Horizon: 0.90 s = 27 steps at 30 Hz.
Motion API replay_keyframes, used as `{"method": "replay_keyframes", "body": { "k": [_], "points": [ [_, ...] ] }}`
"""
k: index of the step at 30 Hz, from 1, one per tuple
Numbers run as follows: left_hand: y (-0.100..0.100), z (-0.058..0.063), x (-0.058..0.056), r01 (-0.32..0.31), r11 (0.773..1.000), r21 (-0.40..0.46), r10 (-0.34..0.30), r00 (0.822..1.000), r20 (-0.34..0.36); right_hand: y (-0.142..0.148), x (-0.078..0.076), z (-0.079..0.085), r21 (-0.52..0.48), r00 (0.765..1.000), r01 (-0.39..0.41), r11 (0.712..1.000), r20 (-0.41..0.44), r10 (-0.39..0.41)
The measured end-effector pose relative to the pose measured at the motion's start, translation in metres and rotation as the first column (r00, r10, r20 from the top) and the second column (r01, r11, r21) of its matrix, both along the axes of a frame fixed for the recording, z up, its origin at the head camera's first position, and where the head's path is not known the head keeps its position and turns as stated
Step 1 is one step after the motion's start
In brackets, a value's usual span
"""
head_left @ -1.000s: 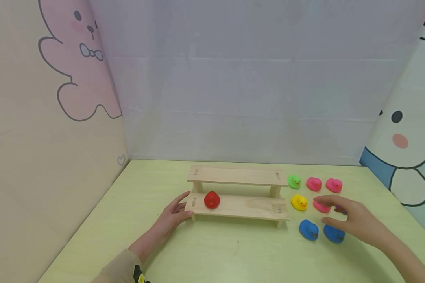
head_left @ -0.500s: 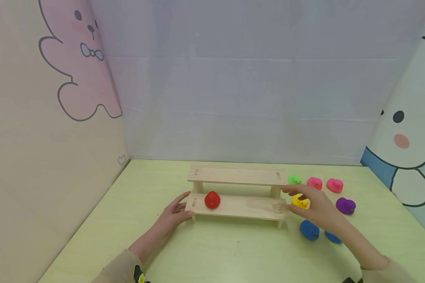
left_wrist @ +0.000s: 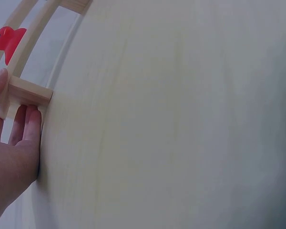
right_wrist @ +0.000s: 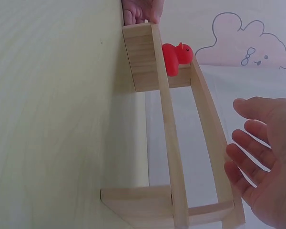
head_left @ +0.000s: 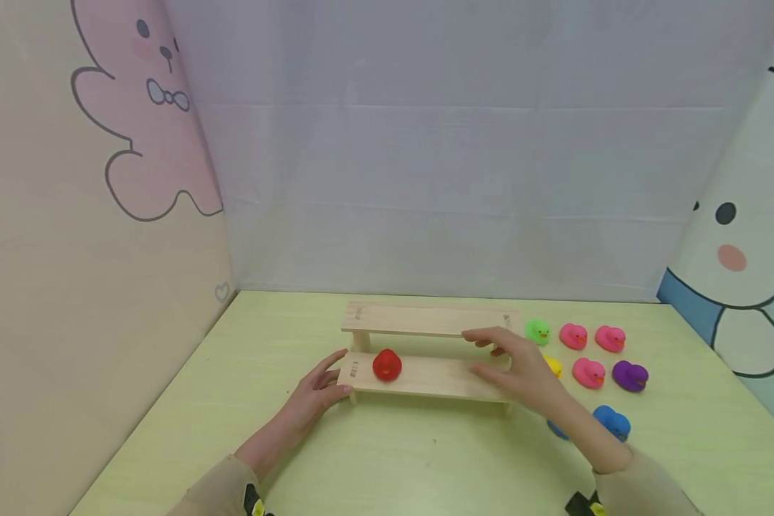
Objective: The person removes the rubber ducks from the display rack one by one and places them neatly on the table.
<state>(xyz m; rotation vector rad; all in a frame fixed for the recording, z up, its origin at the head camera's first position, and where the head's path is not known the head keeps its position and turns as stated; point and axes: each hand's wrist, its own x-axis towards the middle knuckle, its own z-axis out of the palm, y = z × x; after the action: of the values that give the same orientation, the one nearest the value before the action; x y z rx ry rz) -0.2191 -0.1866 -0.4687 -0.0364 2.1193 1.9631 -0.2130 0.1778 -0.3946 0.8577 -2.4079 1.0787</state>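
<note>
A two-step wooden rack stands on the table. On the left part of its lower step sits a red rubber duck. My left hand grips the rack's left end, thumb at the lower step's edge and fingers against the end support, as the left wrist view shows. Over the right part of the lower step hovers my right hand, its fingers loosely bent. Nothing lies between its thumb and fingers in the right wrist view, where the palm faces the rack. It hides part of the rack's right end.
Right of the rack are more rubber ducks: a green duck, several pink ducks, a purple duck, a partly hidden yellow duck and two blue ducks. A white backdrop rises behind the table.
My right hand has moved left from over the ducks to above the lower step, uncovering the pink and purple ducks. The left hand, rack and red duck have stayed in place.
</note>
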Motion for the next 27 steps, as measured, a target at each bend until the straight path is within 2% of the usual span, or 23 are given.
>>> {"method": "replay_keyframes", "body": {
  "k": [4,9,12,22,27],
  "points": [
    [0.000,0.000,0.001,0.003,1.000,0.005,-0.003,1.000,0.000,-0.016,-0.003,-0.003,-0.025,1.000,-0.022,0.999,0.004,0.022],
    [0.000,0.000,0.001,0.003,1.000,-0.006,-0.003,1.000,0.001,-0.034,-0.008,-0.012,-0.062,0.994,-0.070,0.996,-0.090,0.065],
    [0.000,0.000,0.001,0.002,1.000,-0.004,-0.002,1.000,0.002,-0.045,-0.010,-0.019,-0.080,0.990,-0.085,0.993,-0.118,0.076],
    [-0.001,0.001,0.003,-0.005,1.000,0.008,0.005,1.000,-0.004,-0.080,-0.012,-0.029,-0.170,0.991,-0.111,0.979,-0.095,0.096],
    [0.001,0.003,0.003,0.005,1.000,0.003,-0.005,1.000,0.002,-0.094,-0.012,-0.031,-0.205,0.995,-0.096,0.974,-0.030,0.092]
  ]
}}
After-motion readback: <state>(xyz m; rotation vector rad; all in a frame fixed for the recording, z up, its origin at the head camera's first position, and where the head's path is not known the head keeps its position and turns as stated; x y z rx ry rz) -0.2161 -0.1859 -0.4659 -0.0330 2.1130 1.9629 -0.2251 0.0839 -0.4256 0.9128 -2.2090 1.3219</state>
